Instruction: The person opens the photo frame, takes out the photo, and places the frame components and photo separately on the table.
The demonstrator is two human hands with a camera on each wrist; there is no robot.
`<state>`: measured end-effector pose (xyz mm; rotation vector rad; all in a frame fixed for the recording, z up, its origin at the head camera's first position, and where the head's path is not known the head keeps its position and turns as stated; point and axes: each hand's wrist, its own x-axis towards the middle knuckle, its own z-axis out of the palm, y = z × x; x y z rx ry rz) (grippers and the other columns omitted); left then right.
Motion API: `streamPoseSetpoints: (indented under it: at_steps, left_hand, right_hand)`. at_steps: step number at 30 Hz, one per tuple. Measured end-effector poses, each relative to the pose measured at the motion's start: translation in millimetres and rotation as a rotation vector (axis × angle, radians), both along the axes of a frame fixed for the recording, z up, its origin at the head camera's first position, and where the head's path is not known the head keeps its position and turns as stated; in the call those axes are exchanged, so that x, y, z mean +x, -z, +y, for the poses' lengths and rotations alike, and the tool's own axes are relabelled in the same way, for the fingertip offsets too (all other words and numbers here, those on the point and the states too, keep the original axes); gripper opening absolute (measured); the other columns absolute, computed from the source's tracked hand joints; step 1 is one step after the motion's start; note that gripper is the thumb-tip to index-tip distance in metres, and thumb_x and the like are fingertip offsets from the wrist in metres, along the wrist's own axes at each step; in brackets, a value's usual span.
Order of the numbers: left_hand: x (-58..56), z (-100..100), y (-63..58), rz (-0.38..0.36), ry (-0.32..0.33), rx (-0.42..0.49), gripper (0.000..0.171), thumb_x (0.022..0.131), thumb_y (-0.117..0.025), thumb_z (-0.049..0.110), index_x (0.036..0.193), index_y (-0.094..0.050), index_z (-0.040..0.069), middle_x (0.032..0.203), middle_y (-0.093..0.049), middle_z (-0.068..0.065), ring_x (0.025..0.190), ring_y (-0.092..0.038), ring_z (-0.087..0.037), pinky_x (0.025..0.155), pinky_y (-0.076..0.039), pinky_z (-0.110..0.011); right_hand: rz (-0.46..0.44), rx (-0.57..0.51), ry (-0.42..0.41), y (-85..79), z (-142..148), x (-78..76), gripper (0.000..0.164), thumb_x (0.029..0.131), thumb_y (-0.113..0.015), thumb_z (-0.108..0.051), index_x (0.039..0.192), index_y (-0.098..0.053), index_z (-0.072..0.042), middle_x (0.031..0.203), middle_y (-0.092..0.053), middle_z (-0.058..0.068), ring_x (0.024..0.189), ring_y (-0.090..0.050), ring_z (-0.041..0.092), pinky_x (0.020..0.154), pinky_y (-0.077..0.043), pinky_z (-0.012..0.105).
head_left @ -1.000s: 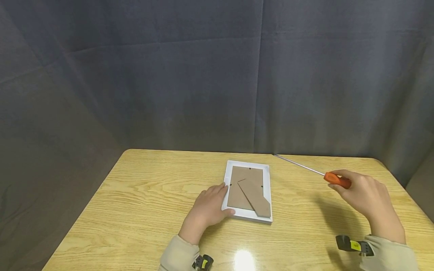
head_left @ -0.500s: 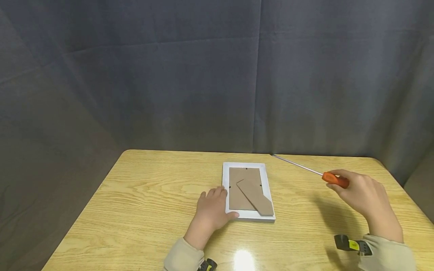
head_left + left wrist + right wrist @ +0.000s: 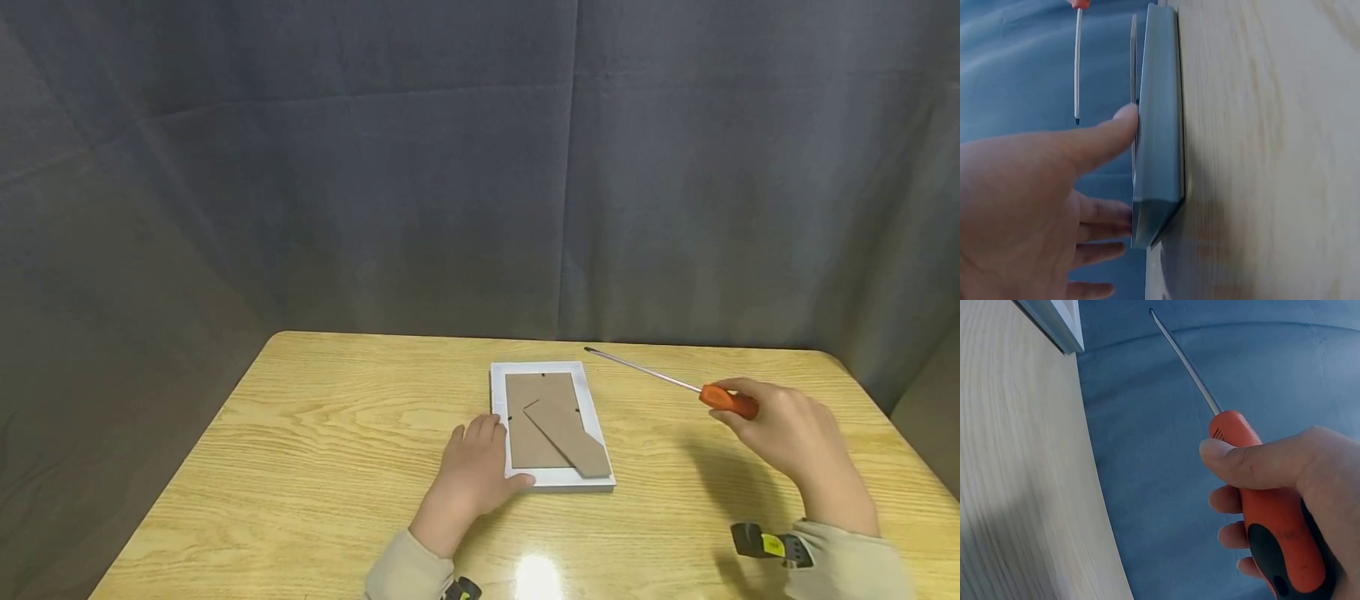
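A white picture frame point(image 3: 558, 481) lies back side up on the table, its brown backing board point(image 3: 528, 446) and angled stand leg point(image 3: 566, 437) showing. Small dark tabs sit at the edges of the backing. My left hand point(image 3: 476, 471) rests at the frame's left near corner; in the left wrist view the thumb point(image 3: 1107, 134) touches the frame's edge and the fingers are nearly straight. My right hand point(image 3: 787, 429) grips a screwdriver by its orange and black handle point(image 3: 1279, 525), raised over the table. Its long metal shaft point(image 3: 645, 369) points left and away, the dark tip above the frame's right far corner.
The wood-grain table point(image 3: 337, 433) reaches back to a dark cloth curtain point(image 3: 420, 208) that also hangs at both sides. A bright light reflection shows on the tabletop near the front.
My right hand has moved slightly left with the screwdriver, bringing its tip closer to the frame. My left hand and the frame have shifted and turned a little.
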<state>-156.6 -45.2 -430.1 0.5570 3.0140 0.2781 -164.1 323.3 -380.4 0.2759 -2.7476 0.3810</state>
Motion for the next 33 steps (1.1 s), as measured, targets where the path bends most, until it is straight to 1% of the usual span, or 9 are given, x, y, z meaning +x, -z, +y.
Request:
streamPoseSetpoints:
  at_steps: [3,7,10,15,20,23,28,33]
  left_hand:
    - [-2.9,-4,-1.2,-0.016,0.021,0.05,0.084,0.086,-0.07,0.055,0.14,-0.048,-0.005,0.147,-0.045,-0.017,0.139,-0.038,-0.03,0.112,-0.033,-0.047]
    - [-6.9,-9,-1.7,-0.05,0.038,0.087,0.084,0.086,-0.07,0.055,0.143,-0.046,-0.002,0.15,-0.043,-0.015,0.14,-0.036,-0.03,0.114,-0.032,-0.046]
    - [-9.2,-12,-0.6,-0.076,0.037,0.115,0.087,0.085,-0.072,0.054,0.146,-0.044,-0.002,0.153,-0.039,-0.015,0.142,-0.034,-0.03,0.115,-0.03,-0.046]
    - [-12.4,-14,2.0,-0.1,0.029,0.158,0.091,0.082,-0.075,0.054,0.147,-0.043,-0.001,0.156,-0.035,-0.015,0.143,-0.032,-0.032,0.115,-0.028,-0.048]
    - [-15.8,-16,5.2,-0.105,0.024,0.189,0.092,0.081,-0.076,0.053,0.148,-0.042,0.001,0.157,-0.034,-0.014,0.144,-0.031,-0.033,0.116,-0.026,-0.048]
    - [-16.8,-17,6.3,-0.102,0.028,0.207,0.091,0.081,-0.076,0.052,0.148,-0.043,0.001,0.157,-0.035,-0.014,0.144,-0.031,-0.033,0.116,-0.027,-0.049]
    - [-18.4,-21,7.7,-0.082,0.029,0.212,0.09,0.08,-0.077,0.053,0.147,-0.045,0.002,0.156,-0.037,-0.012,0.142,-0.034,-0.032,0.115,-0.028,-0.049]
    - [-19.7,-24,8.5,-0.072,0.032,0.22,0.088,0.079,-0.078,0.051,0.146,-0.047,0.003,0.156,-0.038,-0.012,0.142,-0.035,-0.033,0.115,-0.028,-0.051]
  right_hand:
    - [-0.009,0.007,-0.019,0.7,-7,-1.6,0.035,0.078,-0.083,-0.021,0.11,-0.073,-0.011,0.088,-0.072,0.01,0.065,-0.058,0.021,0.052,-0.041,0.036]
    - [0.001,0.023,-0.048,3.0,-16,-3.5,0.033,0.077,-0.083,-0.019,0.108,-0.074,-0.012,0.086,-0.072,0.008,0.062,-0.056,0.019,0.052,-0.042,0.038]
    - [0.025,0.032,-0.072,6.1,-23,-5.4,0.03,0.076,-0.084,-0.017,0.105,-0.076,-0.013,0.083,-0.072,0.005,0.06,-0.055,0.017,0.052,-0.043,0.039]
    - [0.022,0.035,-0.117,11.9,-37,-9.6,0.029,0.075,-0.084,-0.016,0.103,-0.076,-0.016,0.084,-0.072,0.002,0.06,-0.053,0.014,0.052,-0.043,0.038]
    - [0.028,0.042,-0.159,15.9,-49,-12.5,0.029,0.075,-0.086,-0.016,0.102,-0.076,-0.017,0.086,-0.073,0.001,0.061,-0.054,0.013,0.054,-0.044,0.038]
    - [0.038,0.05,-0.177,18.0,-55,-12.8,0.029,0.073,-0.087,-0.016,0.101,-0.077,-0.017,0.087,-0.073,0.001,0.062,-0.057,0.014,0.055,-0.046,0.039]
    - [0.049,0.052,-0.204,22.4,-62,-12.8,0.029,0.072,-0.088,-0.015,0.098,-0.077,-0.02,0.088,-0.074,-0.002,0.067,-0.063,0.015,0.058,-0.05,0.041]
    - [0.038,0.058,-0.227,26.2,-66,-14.2,0.027,0.071,-0.089,-0.015,0.094,-0.077,-0.023,0.086,-0.073,-0.005,0.065,-0.059,0.011,0.058,-0.05,0.04]
